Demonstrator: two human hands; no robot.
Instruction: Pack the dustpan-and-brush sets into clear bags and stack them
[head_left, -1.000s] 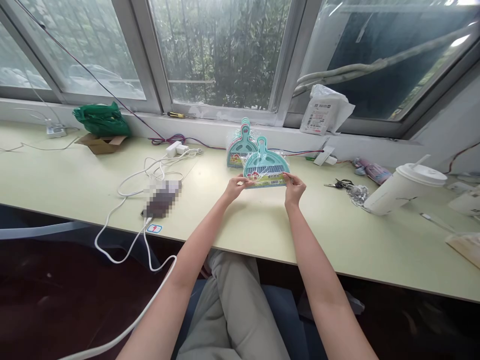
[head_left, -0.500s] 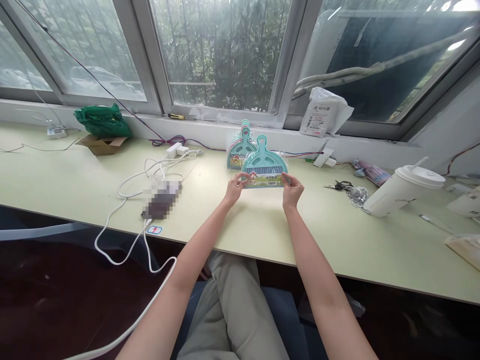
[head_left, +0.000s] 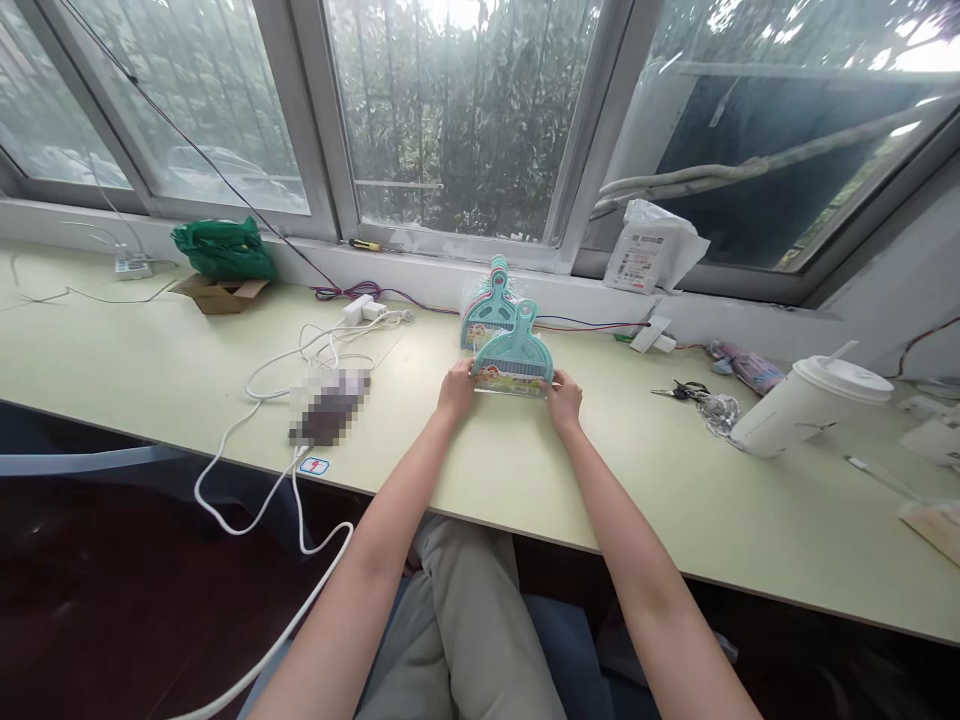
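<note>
The wrapped teal dustpan set stood upright on the bench, in front of the matching stack. The left hand and right hand pinched its lower corners, which steadied it.

arms: bare, no sleeves | trousers: light grey-beige

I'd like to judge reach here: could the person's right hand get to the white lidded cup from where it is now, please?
Probably yes: the right hand grips the packaged dustpan, and only bare table lies toward the white cup.
</note>
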